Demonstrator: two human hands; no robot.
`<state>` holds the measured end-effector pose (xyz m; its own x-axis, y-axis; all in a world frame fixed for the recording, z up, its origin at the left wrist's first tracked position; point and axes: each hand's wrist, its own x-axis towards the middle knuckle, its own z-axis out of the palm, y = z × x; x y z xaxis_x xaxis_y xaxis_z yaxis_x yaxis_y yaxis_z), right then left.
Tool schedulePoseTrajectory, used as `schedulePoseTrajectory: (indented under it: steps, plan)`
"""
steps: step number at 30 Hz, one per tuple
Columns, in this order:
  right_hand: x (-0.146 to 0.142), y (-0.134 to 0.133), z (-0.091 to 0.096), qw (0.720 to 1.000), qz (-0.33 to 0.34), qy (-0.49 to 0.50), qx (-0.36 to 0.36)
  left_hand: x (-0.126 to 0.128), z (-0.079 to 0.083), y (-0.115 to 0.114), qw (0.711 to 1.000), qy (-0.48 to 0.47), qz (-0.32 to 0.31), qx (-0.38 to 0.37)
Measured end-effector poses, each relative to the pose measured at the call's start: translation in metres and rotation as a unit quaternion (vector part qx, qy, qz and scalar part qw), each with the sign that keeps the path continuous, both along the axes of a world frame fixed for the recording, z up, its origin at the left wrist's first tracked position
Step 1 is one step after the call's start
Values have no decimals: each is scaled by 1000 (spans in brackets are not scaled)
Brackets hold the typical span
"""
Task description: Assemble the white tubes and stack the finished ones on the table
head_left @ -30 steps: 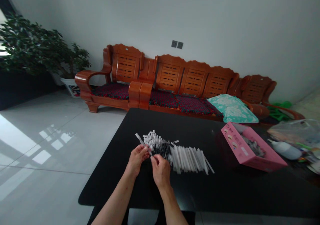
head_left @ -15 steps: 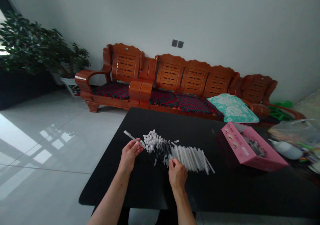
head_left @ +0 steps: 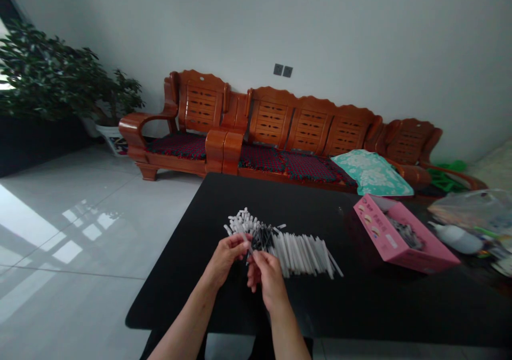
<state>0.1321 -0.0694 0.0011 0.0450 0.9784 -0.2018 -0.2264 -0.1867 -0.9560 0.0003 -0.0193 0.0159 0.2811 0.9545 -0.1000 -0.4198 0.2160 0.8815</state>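
My left hand (head_left: 229, 254) is closed in a pinch on a translucent white tube (head_left: 244, 237) that looks like a pen barrel. The tube slants down toward my right hand (head_left: 270, 277), whose thumb and finger are pinched at its lower end. Whatever small piece these fingers hold is hidden. Just beyond my hands lies a heap of short white caps (head_left: 243, 221). Beside it is a pile of thin dark sticks (head_left: 263, 236), partly covered by my fingers. A row of long white tubes (head_left: 308, 254) lies to the right of my right hand.
Everything lies on a black table (head_left: 192, 290). On its right stands a pink box (head_left: 388, 238) with grey pieces inside, near a plastic bag (head_left: 466, 208) and a white bottle-like object (head_left: 458, 238). A wooden sofa (head_left: 272, 114) is behind the table.
My left hand has moved right and brought the tube in from the left of the cap heap. My right hand has shifted slightly left, and both hands now meet at the tube.
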Motion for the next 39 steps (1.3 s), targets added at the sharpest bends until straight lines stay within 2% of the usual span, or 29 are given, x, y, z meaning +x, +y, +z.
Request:
schedulePoseTrajectory:
  steps: [4, 7, 11, 14, 16, 17, 19, 21, 22, 23, 24, 25, 26, 27, 30, 32, 35, 37, 39]
  plan:
    - [4, -8, 2, 984, 108, 135, -37, -13, 5, 9, 997, -61, 37, -25]
    - [2, -9, 5, 968, 181, 169, -43, -16, 6, 8, 998, -56, -2, -13]
    - [-5, -6, 8, 963, 172, 206, -15, -12, 6, 2, 998, -49, -50, -10]
    - [-8, -8, 5, 940, 197, 273, -51, -11, 7, -1, 997, -58, -55, -2]
    - [-9, -9, 4, 931, 209, 288, -76, -9, 6, -2, 998, -49, -38, -2]
    - [-9, -10, 4, 937, 201, 273, -81, -7, 5, -2, 999, -43, -21, -7]
    - [-10, -10, 7, 970, 154, 178, -67, -3, 4, -1, 999, -32, 15, -27]
    - [-8, -12, 10, 997, 80, -18, -1, -4, 4, 6, 996, -41, 67, -44]
    - [-6, -14, 10, 988, 34, -143, 44, -7, 6, 12, 991, -56, 109, -49]
    - [-3, -18, 9, 960, -10, -268, 87, -12, 8, 19, 983, -73, 159, -48]
    - [1, -22, 7, 917, -51, -378, 119, -17, 10, 26, 969, -93, 224, -45]
    - [7, -26, 4, 872, -83, -463, 132, -23, 12, 34, 955, -93, 278, -44]
    - [14, -30, 0, 838, -104, -519, 130, -27, 14, 41, 950, -73, 300, -32]
    - [22, -33, -3, 815, -120, -554, 121, -30, 14, 46, 956, -36, 292, -16]
    - [54, -33, -11, 774, -186, -600, 83, -24, 5, 50, 964, 142, 219, 43]
    - [78, -25, -10, 738, -231, -632, 47, -13, -7, 47, 937, 279, 198, 68]
    - [107, -5, -5, 690, -245, -681, -17, 0, -28, 45, 869, 440, 199, 105]
    - [119, 6, -2, 668, -245, -702, -45, 2, -39, 47, 838, 499, 191, 112]
    - [124, 13, 0, 656, -244, -711, -67, 2, -48, 51, 828, 519, 178, 112]
